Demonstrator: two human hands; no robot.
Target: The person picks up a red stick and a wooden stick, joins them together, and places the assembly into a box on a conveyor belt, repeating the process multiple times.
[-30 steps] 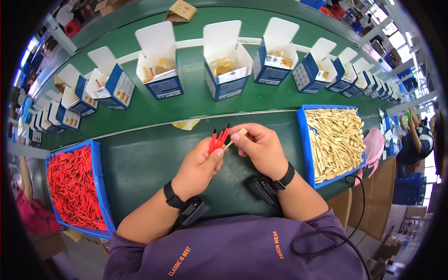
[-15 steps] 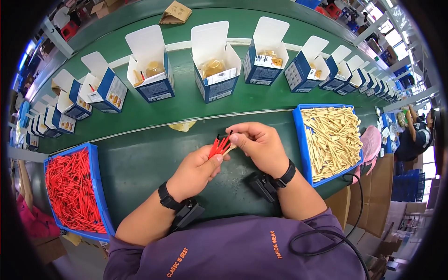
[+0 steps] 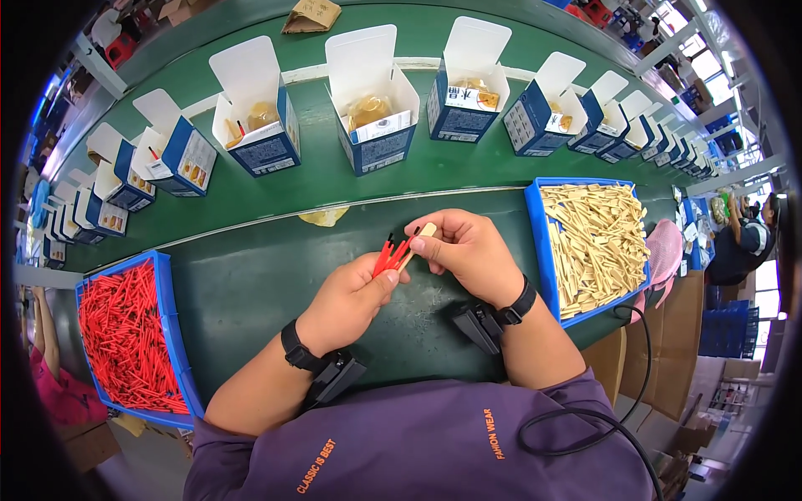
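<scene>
My left hand (image 3: 347, 305) is closed round a small bunch of thin red sticks with black tips (image 3: 386, 255), which point up and away from me. A small flat wooden paddle (image 3: 428, 230) slants up out of the same bunch, its wide end uppermost. My right hand (image 3: 468, 255) pinches this paddle between thumb and fingers, close beside the left hand. One red stick's black tip lies right by the right fingertips; whether they hold it too I cannot tell. Both hands are above the green table, between two blue trays.
A blue tray (image 3: 178, 334) of red sticks lies at left, another blue tray (image 3: 543, 250) of wooden paddles at right. Beyond, open blue-and-white boxes (image 3: 378, 152) line a green belt (image 3: 334, 179). A yellowish scrap (image 3: 324, 217) lies at its edge. A black cable (image 3: 643, 367) hangs at right.
The row of boxes has shifted left along the belt. In my right fingers the wooden paddle now stands higher, with its wide end showing. My left hand keeps its hold on the red sticks.
</scene>
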